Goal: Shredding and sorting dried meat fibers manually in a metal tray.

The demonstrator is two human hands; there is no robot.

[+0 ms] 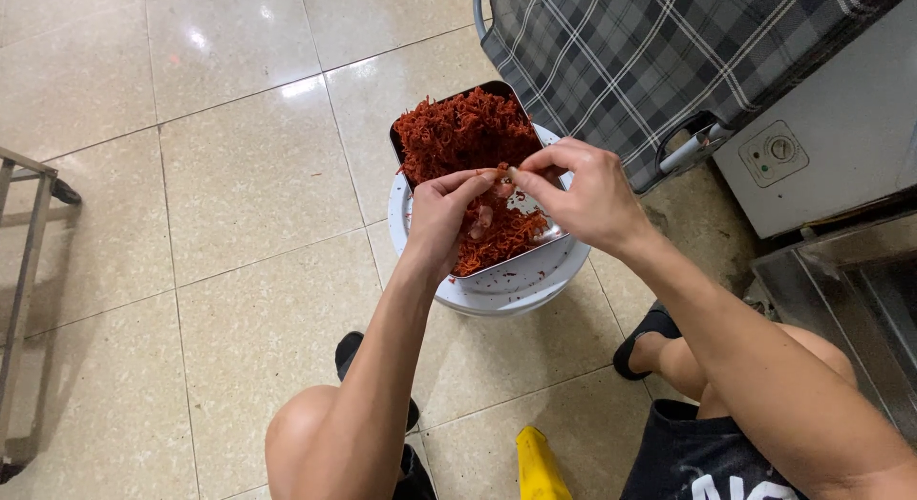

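glossy beige floor tiles [239, 175] under metal tray [497, 89] of red shreds [463, 132], left hand [444, 218] and right hand [583, 194] both pinching shreds

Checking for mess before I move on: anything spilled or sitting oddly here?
The metal tray of red shreds sits askew on a round white lid, overhanging its far edge. A few red bits lie on that lid.

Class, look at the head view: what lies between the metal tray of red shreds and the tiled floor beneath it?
A white round tub, seen in the head view.

one metal tray [409, 142], one white bucket [521, 290], two hands [444, 218]
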